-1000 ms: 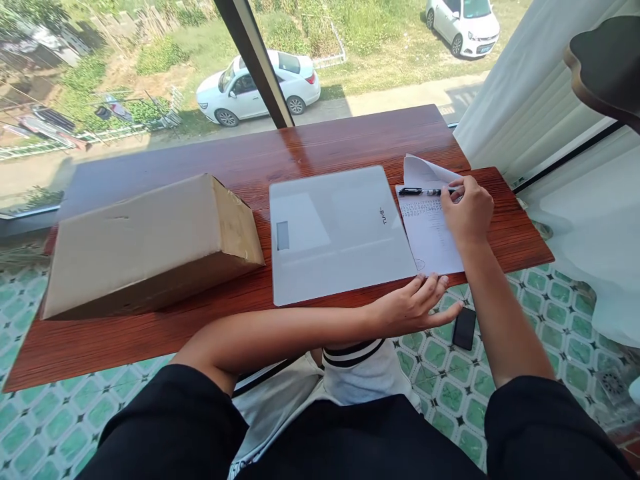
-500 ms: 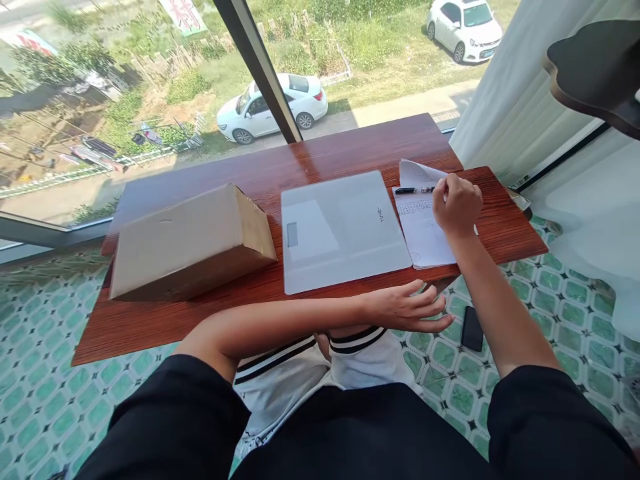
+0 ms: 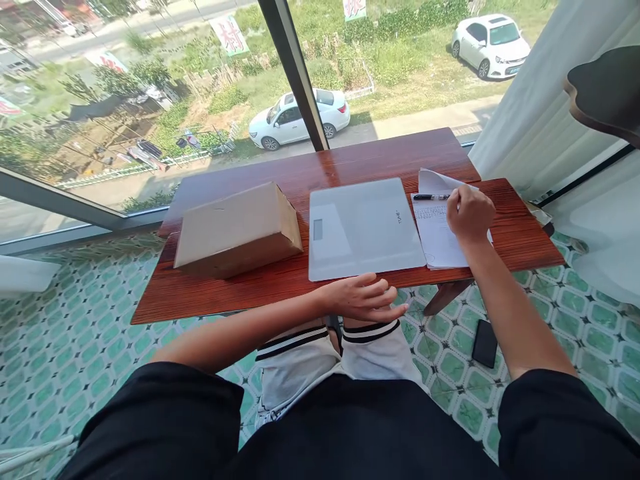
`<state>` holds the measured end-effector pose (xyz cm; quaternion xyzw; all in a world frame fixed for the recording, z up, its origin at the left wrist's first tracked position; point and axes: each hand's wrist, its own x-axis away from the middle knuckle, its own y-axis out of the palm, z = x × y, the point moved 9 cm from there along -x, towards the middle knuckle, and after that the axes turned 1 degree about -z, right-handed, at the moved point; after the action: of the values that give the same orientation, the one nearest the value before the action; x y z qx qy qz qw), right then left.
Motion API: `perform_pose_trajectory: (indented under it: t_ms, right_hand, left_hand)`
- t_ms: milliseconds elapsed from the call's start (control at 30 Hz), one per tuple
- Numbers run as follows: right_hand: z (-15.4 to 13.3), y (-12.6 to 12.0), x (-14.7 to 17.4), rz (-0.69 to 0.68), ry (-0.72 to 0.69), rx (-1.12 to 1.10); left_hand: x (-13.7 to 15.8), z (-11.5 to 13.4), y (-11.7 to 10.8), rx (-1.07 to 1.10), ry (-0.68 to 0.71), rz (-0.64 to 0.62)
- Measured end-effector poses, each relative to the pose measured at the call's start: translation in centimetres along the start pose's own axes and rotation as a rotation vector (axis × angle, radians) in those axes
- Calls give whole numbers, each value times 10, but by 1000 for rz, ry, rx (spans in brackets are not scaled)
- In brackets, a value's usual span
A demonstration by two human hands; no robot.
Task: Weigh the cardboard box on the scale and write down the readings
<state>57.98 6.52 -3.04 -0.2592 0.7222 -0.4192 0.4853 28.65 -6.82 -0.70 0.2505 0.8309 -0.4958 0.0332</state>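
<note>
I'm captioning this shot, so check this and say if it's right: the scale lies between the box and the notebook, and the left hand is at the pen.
Wrong hand: the head view shows the right hand at the pen, while the left hand is by the near edge of the scale. The scale does lie between the box and the notebook.
</note>
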Motion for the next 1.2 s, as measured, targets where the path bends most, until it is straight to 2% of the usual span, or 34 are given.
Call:
perform_pose_trajectory:
  t_ms: [233,467,600,667,700,800,867,933,1033,1067,1133,1200]
  right_hand:
    - [-3,-3,3,13,-26,13]
    - [-6,-2,4,8,-64,81]
    - [-8,-1,5,9,-92,111]
    - [-9,-1,5,14,-106,106]
    - [-9,-1,5,12,-112,103]
    - [-8,1,6,-10,-112,109]
    - [-7,2,6,-27,-109,122]
    - [-7,2,6,-39,-122,128]
    - [-10,3,6,-56,-141,168]
    - [-10,3,7,-60,-137,200]
    - [-10,4,7,-69,-127,270]
    - [-10,6,8,-81,-117,318]
  left_hand:
    - [55,-18,-30,-105,-181,9]
    - [118,-38,-63,-242,-412,93]
    - [170,-44,-73,-348,-590,50]
    - [206,-49,-74,-412,-752,-19]
    - [224,-50,-77,-436,-814,-11]
    - [272,-47,-97,-484,-967,147]
    - [305,-49,-112,-589,-1196,234]
    - [327,-47,-127,-665,-1386,378]
    - [335,-43,-141,-718,-1524,621]
    - [334,-44,-142,-726,-1561,664]
    - [343,-47,-138,-641,-1699,845]
    - [350,-50,-131,-567,-1769,979]
